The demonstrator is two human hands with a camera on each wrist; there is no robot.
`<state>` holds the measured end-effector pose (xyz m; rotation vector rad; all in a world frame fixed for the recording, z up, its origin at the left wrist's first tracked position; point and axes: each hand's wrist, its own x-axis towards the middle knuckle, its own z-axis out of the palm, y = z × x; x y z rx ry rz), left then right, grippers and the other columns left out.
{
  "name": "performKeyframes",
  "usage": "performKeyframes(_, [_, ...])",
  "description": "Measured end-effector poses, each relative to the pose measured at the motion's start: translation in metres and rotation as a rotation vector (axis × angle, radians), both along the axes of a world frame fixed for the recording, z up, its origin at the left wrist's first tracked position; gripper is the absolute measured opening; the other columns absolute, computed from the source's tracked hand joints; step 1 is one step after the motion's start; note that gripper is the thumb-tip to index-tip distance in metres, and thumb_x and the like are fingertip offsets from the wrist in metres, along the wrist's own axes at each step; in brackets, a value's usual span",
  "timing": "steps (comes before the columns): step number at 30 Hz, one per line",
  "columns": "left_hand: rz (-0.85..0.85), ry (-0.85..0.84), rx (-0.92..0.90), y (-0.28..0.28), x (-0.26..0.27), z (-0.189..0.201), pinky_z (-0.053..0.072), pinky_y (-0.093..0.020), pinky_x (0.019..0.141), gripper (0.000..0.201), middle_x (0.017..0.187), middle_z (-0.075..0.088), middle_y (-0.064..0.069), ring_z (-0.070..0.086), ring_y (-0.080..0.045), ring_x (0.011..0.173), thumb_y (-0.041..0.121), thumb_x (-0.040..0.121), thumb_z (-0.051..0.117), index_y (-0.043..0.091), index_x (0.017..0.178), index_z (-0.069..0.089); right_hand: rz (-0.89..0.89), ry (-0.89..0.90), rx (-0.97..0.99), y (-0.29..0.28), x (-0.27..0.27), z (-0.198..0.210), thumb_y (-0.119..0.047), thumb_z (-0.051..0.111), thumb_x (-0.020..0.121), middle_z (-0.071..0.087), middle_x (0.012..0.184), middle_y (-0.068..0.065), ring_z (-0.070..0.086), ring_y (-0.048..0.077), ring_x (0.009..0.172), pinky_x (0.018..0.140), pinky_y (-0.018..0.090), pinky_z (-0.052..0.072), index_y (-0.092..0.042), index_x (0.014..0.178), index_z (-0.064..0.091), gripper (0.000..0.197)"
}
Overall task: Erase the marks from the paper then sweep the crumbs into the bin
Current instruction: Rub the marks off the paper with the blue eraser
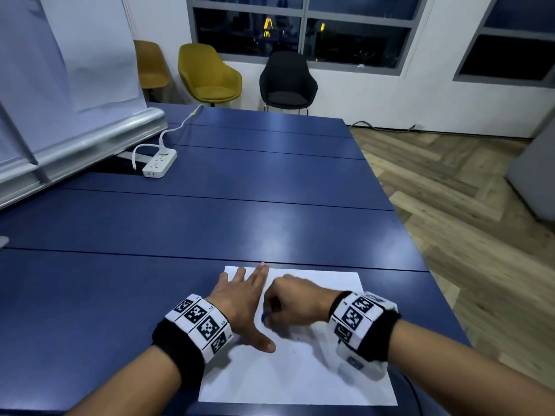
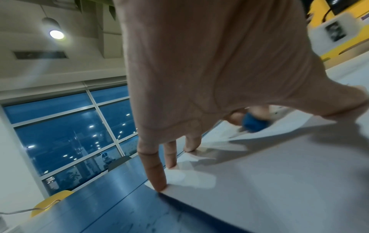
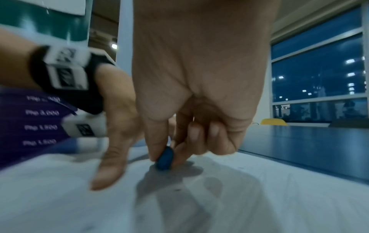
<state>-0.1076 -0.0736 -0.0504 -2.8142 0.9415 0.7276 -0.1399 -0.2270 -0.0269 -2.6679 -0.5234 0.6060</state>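
The right hand [image 1: 292,300] sits lower centre of the head view, fingers curled, pinching a small blue eraser [image 3: 165,158] between thumb and fingertips, its bottom edge down on the paper [image 1: 300,376]. Right beside it, the left hand [image 1: 240,298] is spread wide and flat, fingertips [image 2: 159,184] pressing the sheet's top left corner, thumb splayed toward the eraser. A few tiny dark specks [image 3: 177,190] lie on the paper near the eraser. The sheet lies at the near edge of the blue surface [image 1: 240,205]. Further up and left there's a white power strip [image 1: 159,166], and chairs [image 1: 210,76] stand along the top.
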Motion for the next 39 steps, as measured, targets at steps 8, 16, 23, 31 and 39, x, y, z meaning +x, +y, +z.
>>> performKeyframes(8, [-0.013, 0.054, 0.054, -0.004, 0.001, 0.009, 0.009, -0.057, 0.119, 0.144, 0.163, -0.024, -0.001, -0.005, -0.032, 0.151, 0.076, 0.06, 0.075, 0.014, 0.156, -0.014, -0.384, -0.28, 0.07, -0.067, -0.105, -0.001, -0.04, 0.056, 0.09, 0.05, 0.102, -0.017, 0.055, 0.005, 0.09, 0.077, 0.026, 0.046, -0.032, 0.087, 0.055, 0.009])
performKeyframes(16, [0.006, -0.083, -0.02, -0.008, -0.047, 0.013, 0.011, -0.056, 0.12, 0.094, 0.16, -0.03, -0.012, -0.012, -0.029, 0.151, 0.049, 0.092, 0.055, 0.006, 0.156, 0.002, -0.509, -0.208, 0.239, -0.075, -0.155, -0.049, -0.039, 0.051, 0.08, 0.046, 0.113, -0.041, 0.035, -0.023, 0.118, 0.112, 0.013, 0.022, -0.024, 0.136, 0.049, 0.058])
performKeyframes(23, [-0.024, -0.022, -0.199, -0.059, -0.137, -0.045, 0.02, -0.06, 0.106, 0.085, 0.147, 0.05, -0.012, 0.037, -0.033, 0.138, 0.067, 0.097, 0.004, 0.015, 0.137, 0.058, -0.544, -0.282, 0.317, -0.077, -0.159, -0.062, -0.04, 0.053, 0.078, 0.037, 0.117, -0.055, 0.013, -0.03, 0.128, 0.108, 0.001, -0.001, -0.037, 0.134, 0.035, 0.059])
performKeyframes(31, [0.297, -0.163, -0.239, -0.001, -0.116, -0.052, 0.017, -0.06, 0.107, 0.086, 0.162, 0.025, -0.004, 0.03, -0.031, 0.146, 0.071, 0.097, 0.005, 0.013, 0.152, 0.036, -0.546, -0.305, 0.389, -0.082, -0.16, -0.065, -0.026, 0.055, 0.077, 0.057, 0.098, -0.026, 0.025, -0.023, 0.13, 0.111, 0.003, -0.003, -0.037, 0.13, 0.044, 0.056])
performKeyframes(39, [0.284, -0.202, -0.278, -0.02, -0.119, -0.056, 0.018, -0.059, 0.107, 0.085, 0.158, 0.028, -0.017, 0.025, -0.032, 0.146, 0.068, 0.098, 0.011, 0.006, 0.149, 0.039, -0.561, -0.319, 0.385, -0.075, -0.154, -0.067, -0.027, 0.053, 0.079, 0.055, 0.102, -0.024, 0.04, -0.006, 0.131, 0.114, 0.006, -0.002, -0.031, 0.134, 0.046, 0.056])
